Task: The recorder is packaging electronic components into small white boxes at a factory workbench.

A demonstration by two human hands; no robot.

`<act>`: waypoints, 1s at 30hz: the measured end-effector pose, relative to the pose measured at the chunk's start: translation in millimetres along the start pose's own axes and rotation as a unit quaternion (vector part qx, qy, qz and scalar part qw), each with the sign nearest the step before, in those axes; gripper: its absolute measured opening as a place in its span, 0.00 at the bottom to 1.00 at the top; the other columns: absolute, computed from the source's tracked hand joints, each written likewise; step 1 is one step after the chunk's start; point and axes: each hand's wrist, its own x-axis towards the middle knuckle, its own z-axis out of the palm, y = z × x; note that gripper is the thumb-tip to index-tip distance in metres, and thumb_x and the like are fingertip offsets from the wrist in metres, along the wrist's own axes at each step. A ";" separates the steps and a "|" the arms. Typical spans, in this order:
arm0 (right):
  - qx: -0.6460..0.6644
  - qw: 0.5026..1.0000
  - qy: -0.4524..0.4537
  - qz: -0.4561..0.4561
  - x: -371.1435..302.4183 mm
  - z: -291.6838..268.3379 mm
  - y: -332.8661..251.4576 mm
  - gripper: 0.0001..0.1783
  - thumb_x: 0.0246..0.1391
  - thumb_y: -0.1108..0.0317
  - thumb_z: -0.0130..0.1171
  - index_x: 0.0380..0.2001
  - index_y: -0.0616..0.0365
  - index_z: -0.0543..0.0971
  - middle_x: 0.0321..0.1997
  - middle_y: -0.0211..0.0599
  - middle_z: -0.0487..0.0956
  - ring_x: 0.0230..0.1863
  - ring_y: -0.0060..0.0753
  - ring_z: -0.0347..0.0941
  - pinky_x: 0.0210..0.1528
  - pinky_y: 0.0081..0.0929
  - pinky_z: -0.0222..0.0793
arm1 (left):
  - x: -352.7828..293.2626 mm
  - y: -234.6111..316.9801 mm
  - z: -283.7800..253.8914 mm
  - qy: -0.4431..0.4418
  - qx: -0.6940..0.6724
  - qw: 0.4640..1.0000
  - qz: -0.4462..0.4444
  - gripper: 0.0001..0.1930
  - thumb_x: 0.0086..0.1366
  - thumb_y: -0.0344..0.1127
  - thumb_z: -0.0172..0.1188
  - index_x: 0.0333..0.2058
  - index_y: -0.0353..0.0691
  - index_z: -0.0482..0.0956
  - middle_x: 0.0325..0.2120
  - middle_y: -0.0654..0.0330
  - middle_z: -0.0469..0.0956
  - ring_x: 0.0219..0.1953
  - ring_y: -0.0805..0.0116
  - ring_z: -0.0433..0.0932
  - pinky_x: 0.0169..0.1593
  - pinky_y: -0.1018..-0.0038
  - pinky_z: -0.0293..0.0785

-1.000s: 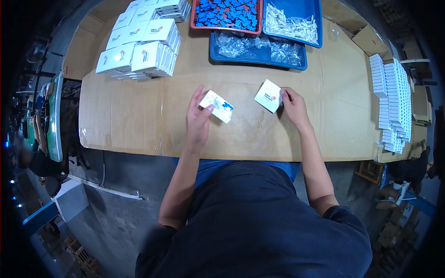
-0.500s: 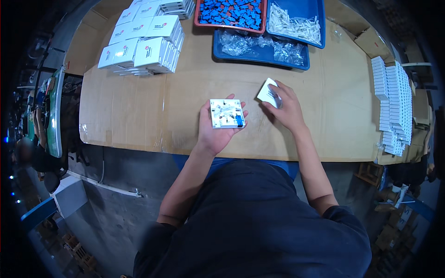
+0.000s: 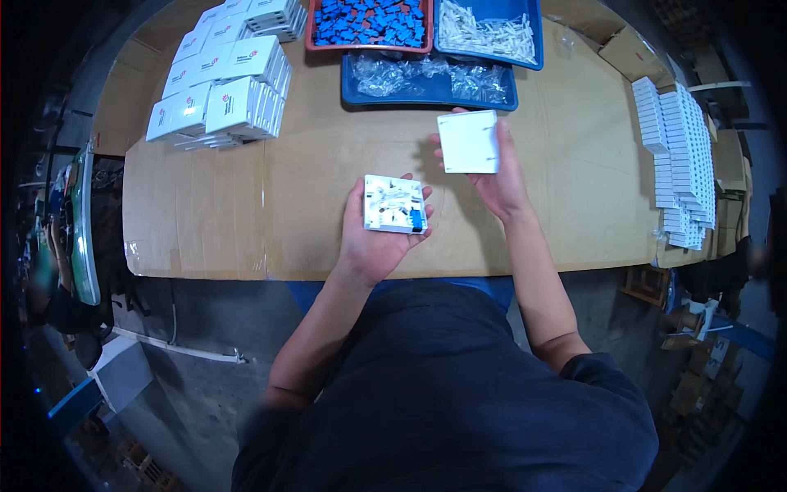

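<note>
My left hand (image 3: 373, 238) is closed around a square white plastic box base (image 3: 395, 204), held flat in the palm. Its inside faces up, with white fittings and a blue connector (image 3: 416, 220) at its right corner. To the right and a little farther off, my right hand (image 3: 502, 184) grips a square white cover (image 3: 468, 143) with its plain inner side turned up. The thumb lies along the cover's right edge, and the other fingers are mostly hidden behind it. Base and cover are apart.
At the back left stand stacked white covers (image 3: 238, 102). Beyond my hands are a red tray (image 3: 310, 41) of blue connectors, a blue tray (image 3: 537, 53) of white slim parts and another blue tray (image 3: 426, 104) with clear bags. White stacked units (image 3: 684, 160) stand at the right edge.
My right hand has turned the cover over, from its printed face to its plain inner side, and lifted it off the table. My left hand still holds the base.
</note>
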 end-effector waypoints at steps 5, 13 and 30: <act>-0.217 0.975 -0.049 0.012 -4.3 7.3 32.7 0.35 0.74 0.46 0.46 0.69 0.65 0.70 0.62 0.50 0.79 0.63 0.40 0.77 0.67 0.38 0.71 | -1.9 -7.5 7.7 0.051 0.018 0.998 0.016 0.38 0.79 0.64 0.33 0.68 0.36 0.67 0.61 0.44 0.74 0.59 0.49 0.77 0.61 0.53 0.74; -0.291 0.949 -0.092 0.078 -11.9 25.0 36.7 0.26 0.74 0.52 0.54 0.67 0.52 0.77 0.52 0.34 0.84 0.51 0.22 0.77 0.47 0.26 0.76 | 1.4 -13.7 -0.9 0.038 0.038 0.998 0.019 0.35 0.80 0.65 0.31 0.69 0.47 0.66 0.62 0.51 0.74 0.59 0.51 0.76 0.62 0.52 0.74; -0.321 0.931 -0.150 0.089 -12.8 22.9 49.6 0.23 0.69 0.58 0.63 0.62 0.58 0.81 0.49 0.38 0.86 0.49 0.24 0.79 0.52 0.27 0.76 | 7.8 -20.9 -11.0 0.096 0.060 0.992 0.050 0.33 0.81 0.62 0.28 0.67 0.46 0.66 0.63 0.52 0.72 0.65 0.56 0.72 0.67 0.48 0.68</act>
